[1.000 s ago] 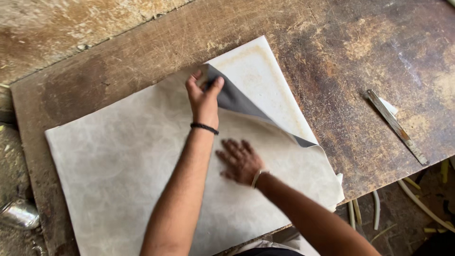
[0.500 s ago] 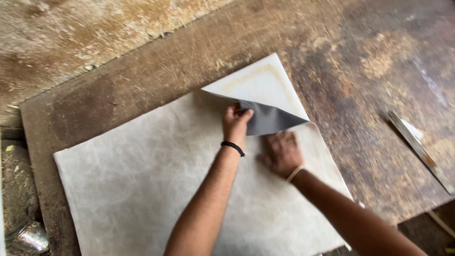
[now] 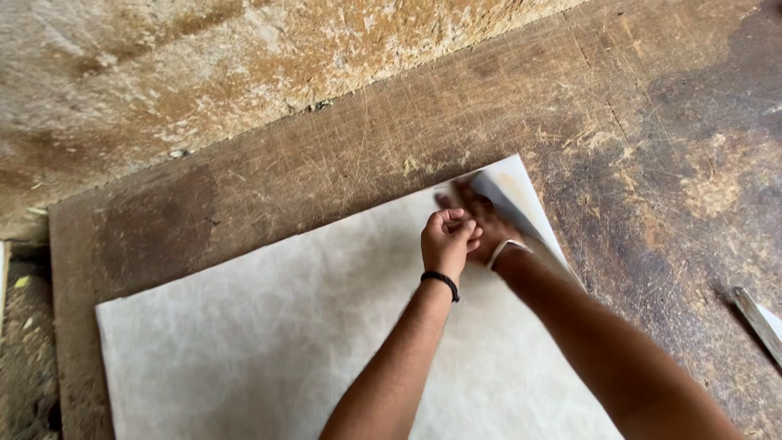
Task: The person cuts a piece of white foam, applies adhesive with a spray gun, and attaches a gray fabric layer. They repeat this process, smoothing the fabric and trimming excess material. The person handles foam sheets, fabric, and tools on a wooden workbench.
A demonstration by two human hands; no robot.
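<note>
A large pale grey-white sheet (image 3: pixel 269 342) lies on a worn wooden table (image 3: pixel 652 163). My left hand (image 3: pixel 448 243), with a black band on the wrist, rests on the sheet near its far right corner (image 3: pixel 515 183), fingers curled into a loose fist with nothing visible in it. Just beyond it my right hand (image 3: pixel 476 218), with a light bangle on the wrist, lies flat on the sheet with fingers spread, pressing that corner down. The hand is motion-blurred. A narrow grey strip of the sheet's underside shows beside the right wrist.
A flat metal strip with a pale piece beside it (image 3: pixel 759 319) lies at the table's right edge. Rough stained concrete (image 3: pixel 204 73) runs along the far side of the table. The table's left edge (image 3: pixel 65 326) drops to dirt ground.
The lifted corner, which showed its dark grey underside, has been laid down nearly flat. My left hand has let go of it and curled shut; my right hand has slid up onto the corner.
</note>
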